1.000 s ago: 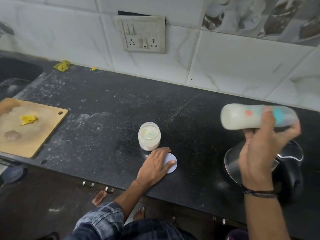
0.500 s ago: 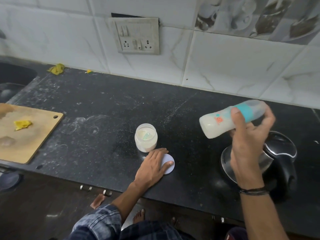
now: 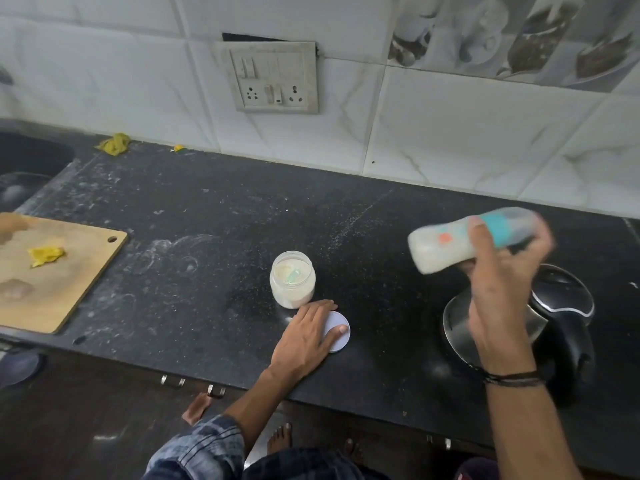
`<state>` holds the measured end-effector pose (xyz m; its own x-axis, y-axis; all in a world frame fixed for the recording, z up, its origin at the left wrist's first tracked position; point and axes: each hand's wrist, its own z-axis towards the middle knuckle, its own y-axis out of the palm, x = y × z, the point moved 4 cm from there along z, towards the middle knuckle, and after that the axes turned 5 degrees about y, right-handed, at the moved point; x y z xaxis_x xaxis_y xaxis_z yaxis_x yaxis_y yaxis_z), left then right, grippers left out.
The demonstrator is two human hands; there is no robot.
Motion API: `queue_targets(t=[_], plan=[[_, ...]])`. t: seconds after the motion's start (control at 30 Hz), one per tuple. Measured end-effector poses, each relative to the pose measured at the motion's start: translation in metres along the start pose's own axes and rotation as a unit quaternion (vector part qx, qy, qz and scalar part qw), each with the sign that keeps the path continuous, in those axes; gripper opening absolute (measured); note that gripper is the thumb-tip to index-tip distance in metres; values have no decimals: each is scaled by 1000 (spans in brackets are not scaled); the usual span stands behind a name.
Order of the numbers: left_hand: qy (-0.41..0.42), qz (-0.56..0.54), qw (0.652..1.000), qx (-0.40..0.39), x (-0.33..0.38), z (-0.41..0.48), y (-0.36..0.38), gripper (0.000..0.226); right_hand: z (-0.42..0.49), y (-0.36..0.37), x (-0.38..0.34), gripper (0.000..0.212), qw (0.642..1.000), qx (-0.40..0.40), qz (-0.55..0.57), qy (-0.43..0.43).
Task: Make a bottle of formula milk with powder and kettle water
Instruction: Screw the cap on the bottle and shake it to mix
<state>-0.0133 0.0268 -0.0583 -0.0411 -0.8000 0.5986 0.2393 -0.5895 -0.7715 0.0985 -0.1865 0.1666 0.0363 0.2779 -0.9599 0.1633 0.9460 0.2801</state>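
Observation:
My right hand [image 3: 498,285] grips a baby bottle [image 3: 446,244] full of white milk, with a teal collar and clear cap. The bottle lies almost sideways in the air, base to the left, blurred by motion, above a black and steel kettle [image 3: 561,306]. An open jar of formula powder [image 3: 292,279] stands mid-counter with a pale scoop inside. Just in front of the jar, my left hand [image 3: 308,336] rests flat on the jar's white lid [image 3: 341,336], which lies on the black counter [image 3: 207,237].
A wooden cutting board [image 3: 69,271] with a yellow scrap lies at the left, beside a dark sink [image 3: 27,161]. A switch and socket plate [image 3: 273,77] sits on the tiled wall. Yellow cloth [image 3: 114,143] lies at the counter's back edge.
The bottle in my right hand has swung from level to tilted base-down and shifted left and down, now blurred. My left hand has stayed on the lid.

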Motion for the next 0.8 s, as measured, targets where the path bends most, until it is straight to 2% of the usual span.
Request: queue_targets(t=[0.07, 0.2, 0.33, 0.47, 0.5, 0.6, 0.63, 0.73, 0.8], plan=[[3, 1, 1000, -4, 0, 1, 0, 55, 1, -2, 2, 61, 1000, -26, -10, 14], [0, 6, 1000, -3, 1, 3, 0, 55, -3, -5, -9, 71, 997, 43, 57, -37], [-2, 10, 1000, -2, -1, 1, 0, 55, -11, 6, 7, 65, 999, -41, -30, 17], [-2, 7, 1000, -1, 1, 3, 0, 55, -13, -3, -2, 72, 995, 55, 79, -35], [-4, 7, 1000, 0, 1, 3, 0, 55, -10, -4, -3, 72, 994, 62, 83, -40], [-4, 8, 1000, -3, 0, 1, 0, 55, -4, 2, 0, 68, 1000, -14, 6, 0], [-3, 8, 1000, -5, 0, 1, 0, 55, -4, 1, -1, 69, 1000, -17, 3, 1], [-2, 3, 1000, -3, 0, 3, 1, 55, -4, -6, -12, 72, 995, 49, 80, -44], [-6, 3, 1000, -4, 0, 3, 1, 55, -3, -5, -11, 72, 994, 59, 83, -48]])
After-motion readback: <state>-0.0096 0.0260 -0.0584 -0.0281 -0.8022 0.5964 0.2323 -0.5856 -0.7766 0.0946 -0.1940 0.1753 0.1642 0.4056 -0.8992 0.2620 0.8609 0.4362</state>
